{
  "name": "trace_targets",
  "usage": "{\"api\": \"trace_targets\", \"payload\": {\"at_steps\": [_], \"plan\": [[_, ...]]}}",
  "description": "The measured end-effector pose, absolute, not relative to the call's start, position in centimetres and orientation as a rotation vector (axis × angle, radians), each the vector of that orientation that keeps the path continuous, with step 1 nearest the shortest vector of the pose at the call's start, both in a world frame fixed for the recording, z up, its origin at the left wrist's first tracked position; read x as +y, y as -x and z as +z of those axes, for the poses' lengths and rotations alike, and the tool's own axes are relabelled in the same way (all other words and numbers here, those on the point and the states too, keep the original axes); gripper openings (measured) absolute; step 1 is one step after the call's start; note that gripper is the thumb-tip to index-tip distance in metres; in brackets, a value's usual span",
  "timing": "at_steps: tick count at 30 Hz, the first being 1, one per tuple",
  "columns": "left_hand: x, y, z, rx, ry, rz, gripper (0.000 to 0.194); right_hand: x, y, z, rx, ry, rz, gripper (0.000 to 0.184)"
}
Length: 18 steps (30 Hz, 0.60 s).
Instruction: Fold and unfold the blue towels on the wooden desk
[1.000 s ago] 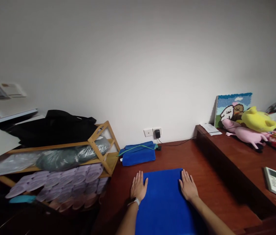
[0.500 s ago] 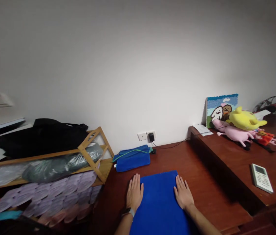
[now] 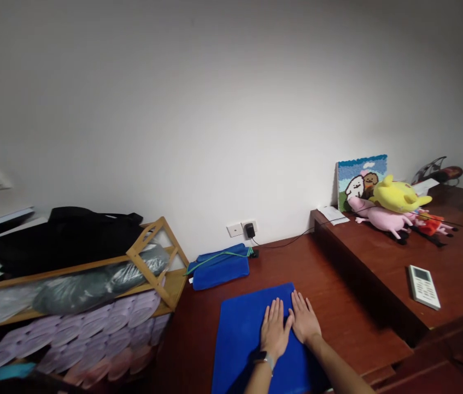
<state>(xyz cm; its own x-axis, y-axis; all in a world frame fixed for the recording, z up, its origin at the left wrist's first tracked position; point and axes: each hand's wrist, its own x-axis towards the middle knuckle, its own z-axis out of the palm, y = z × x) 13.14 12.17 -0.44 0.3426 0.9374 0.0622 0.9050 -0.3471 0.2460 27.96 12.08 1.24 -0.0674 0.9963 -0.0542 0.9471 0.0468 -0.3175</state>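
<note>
A blue cloth (image 3: 235, 334) lies flat on the reddish-brown wooden table (image 3: 297, 260). My left hand (image 3: 275, 331) rests palm down on it, right of its middle, fingers stretched out, with a watch on the wrist. Beside it, my right hand (image 3: 305, 320) lies flat along the cloth's right edge, fingers also straight. The two thumbs are close together. Neither hand grips anything. Farther back, near the wall, sits a folded blue cloth (image 3: 221, 272) with a green cord across it.
To the left stands a wooden rack (image 3: 174, 290) with a black bag (image 3: 63, 235) and lilac slippers (image 3: 104, 323). On the higher desk at right are plush toys (image 3: 395, 197), a dog picture (image 3: 356, 183) and a white remote (image 3: 423, 287). A black adapter (image 3: 250, 230) is plugged into the wall.
My left hand has moved right, from the cloth's left edge to beside my right hand. The right hand stays at the right edge. The view has turned slightly right.
</note>
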Motion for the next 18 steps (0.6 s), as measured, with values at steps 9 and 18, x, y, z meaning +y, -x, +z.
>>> {"api": "trace_targets", "payload": {"at_steps": [9,18], "plan": [[10.4,4.5,-1.2,2.18,-2.214,0.253,0.078,12.2,-27.9,-0.2,-2.09,2.021,0.401,0.068],[9.7,5.7,-2.0,2.193,-2.183,0.386,0.082,12.3,-28.0,-0.4,-2.146,2.069,0.347,0.069]]}}
